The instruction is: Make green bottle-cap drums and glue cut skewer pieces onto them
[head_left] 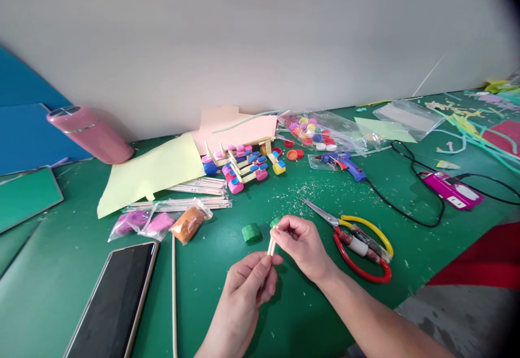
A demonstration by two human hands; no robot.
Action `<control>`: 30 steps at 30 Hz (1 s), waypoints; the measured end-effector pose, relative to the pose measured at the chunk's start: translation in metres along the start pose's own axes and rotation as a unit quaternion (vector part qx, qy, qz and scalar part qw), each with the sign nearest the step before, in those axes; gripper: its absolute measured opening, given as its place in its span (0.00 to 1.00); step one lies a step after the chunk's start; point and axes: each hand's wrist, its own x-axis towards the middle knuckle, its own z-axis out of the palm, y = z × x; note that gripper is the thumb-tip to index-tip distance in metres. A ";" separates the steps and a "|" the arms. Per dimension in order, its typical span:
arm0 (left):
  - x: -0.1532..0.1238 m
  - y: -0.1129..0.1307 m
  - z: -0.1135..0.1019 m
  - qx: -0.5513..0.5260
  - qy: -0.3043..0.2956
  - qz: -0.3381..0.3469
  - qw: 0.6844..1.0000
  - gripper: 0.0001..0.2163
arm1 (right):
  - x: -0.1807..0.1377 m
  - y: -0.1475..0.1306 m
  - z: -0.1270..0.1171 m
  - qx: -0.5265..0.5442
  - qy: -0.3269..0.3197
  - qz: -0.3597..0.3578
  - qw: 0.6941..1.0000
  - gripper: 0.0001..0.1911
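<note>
The left hand and the right hand each have the grip clamped on the wooden sticks, held over the green worktop at 6 o'clock. From the sticks, a green cap lies at 10 o'clock and the scissors at 3 o'clock.

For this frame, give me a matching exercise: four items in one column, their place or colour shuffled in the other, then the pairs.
1 short sticks
2 glue gun
3 bottle
4 scissors

a pink, lying on its side
b red and yellow handles
c pinched between left hand and right hand
d blue, black cable attached

Pairs: 1-c, 2-d, 3-a, 4-b
</note>
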 end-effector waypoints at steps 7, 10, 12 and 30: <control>-0.002 0.000 -0.001 0.001 0.007 0.015 1.000 0.12 | 0.002 -0.002 -0.006 -0.073 0.005 -0.027 0.997 0.13; -0.002 0.001 -0.005 -0.003 0.017 0.048 0.999 0.11 | -0.001 -0.009 -0.014 -0.138 -0.011 -0.052 0.989 0.12; -0.002 0.002 -0.008 -0.006 0.033 0.082 0.996 0.10 | -0.006 -0.012 -0.017 -0.193 -0.057 -0.067 0.977 0.11; -0.002 -0.005 -0.017 0.068 0.033 0.173 0.982 0.11 | -0.048 0.002 -0.089 -0.476 0.053 -0.074 0.875 0.09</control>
